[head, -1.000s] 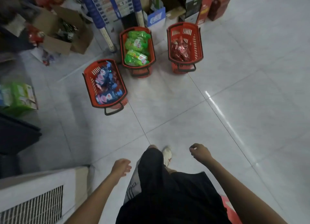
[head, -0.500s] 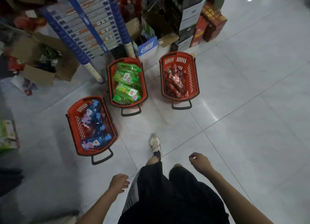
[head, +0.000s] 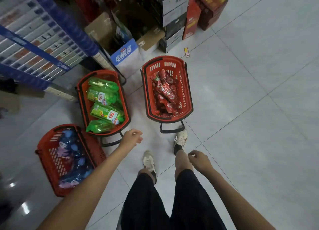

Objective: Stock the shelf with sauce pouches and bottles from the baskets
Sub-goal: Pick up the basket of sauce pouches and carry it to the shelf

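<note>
Three red baskets stand on the tiled floor. The right basket (head: 188, 93) holds red sauce pouches (head: 165, 90). Green bottles (head: 105, 100) fill the middle basket (head: 81, 95). The left basket (head: 46, 162) holds blue and pink pouches (head: 74, 157). My left hand (head: 131, 138) hangs loosely curled and holds nothing, just beyond the near end of the middle basket. My right hand (head: 200, 160) is loosely curled and holds nothing, low beside my right leg. The blue-framed shelf (head: 41, 40) rises at the upper left.
Cardboard boxes (head: 103, 29) and a blue-and-white carton (head: 126, 54) stand behind the baskets. Stacked red and dark cartons (head: 193, 17) are at the top right. My feet (head: 180, 138) stand just short of the right basket's black handle (head: 172, 129). Tiled floor (head: 250, 109) spreads to the right.
I have walked toward the baskets, which now lie much closer. My left hand has swung forward to the middle basket's near end; my right hand stays low.
</note>
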A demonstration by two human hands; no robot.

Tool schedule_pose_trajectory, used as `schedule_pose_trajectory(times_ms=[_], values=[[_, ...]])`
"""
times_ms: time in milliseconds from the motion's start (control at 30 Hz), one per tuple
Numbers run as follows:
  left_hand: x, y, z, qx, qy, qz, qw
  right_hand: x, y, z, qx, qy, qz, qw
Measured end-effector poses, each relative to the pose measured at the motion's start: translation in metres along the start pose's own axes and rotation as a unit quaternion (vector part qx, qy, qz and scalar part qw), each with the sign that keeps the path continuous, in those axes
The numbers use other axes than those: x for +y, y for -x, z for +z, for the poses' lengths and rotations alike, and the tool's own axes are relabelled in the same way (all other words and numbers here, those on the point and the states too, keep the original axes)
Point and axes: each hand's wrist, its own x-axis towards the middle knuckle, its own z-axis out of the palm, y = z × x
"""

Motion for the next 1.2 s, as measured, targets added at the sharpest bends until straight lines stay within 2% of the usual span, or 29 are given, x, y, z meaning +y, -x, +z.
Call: schedule_pose_trajectory(times_ms=[267,367,467,567,667,733,833,1000,1100,1200], values=[[0.04,-0.145,0.066,-0.041,-0.157,0.013,0.987,-0.073,-0.176,-0.084,0.025,0.009,-0.037,0.999],[0.052,-0.2,0.078,0.004,-0.244,0.043,0.969,-0.094,-0.243,-0.098,0.054,0.033,-0.052,0.997],[0.06,-0.26,0.084,0.097,-0.295,0.123,0.943,-0.11,-0.311,-0.1,0.102,0.04,-0.075,0.991],[0.063,-0.314,0.088,0.184,-0.276,0.151,0.931,-0.123,-0.368,-0.093,0.176,0.032,-0.076,0.981],[0.062,-0.358,0.092,0.222,-0.233,0.099,0.942,-0.136,-0.412,-0.084,0.193,0.038,-0.057,0.979],[0.062,-0.381,0.095,0.212,-0.16,0.071,0.962,-0.138,-0.434,-0.075,0.188,-0.008,-0.055,0.981],[0.06,-0.397,0.1,0.19,-0.092,0.038,0.977,-0.136,-0.453,-0.068,0.243,-0.065,-0.044,0.967],[0.062,-0.402,0.089,0.167,-0.092,0.01,0.982,-0.146,-0.457,-0.09,0.224,-0.085,0.023,0.97],[0.071,-0.399,0.074,0.15,-0.113,0.002,0.982,-0.152,-0.447,-0.097,0.197,-0.084,0.018,0.977],[0.091,-0.386,0.062,0.15,-0.146,-0.001,0.978,-0.158,-0.43,-0.105,0.203,-0.083,0.013,0.976]])
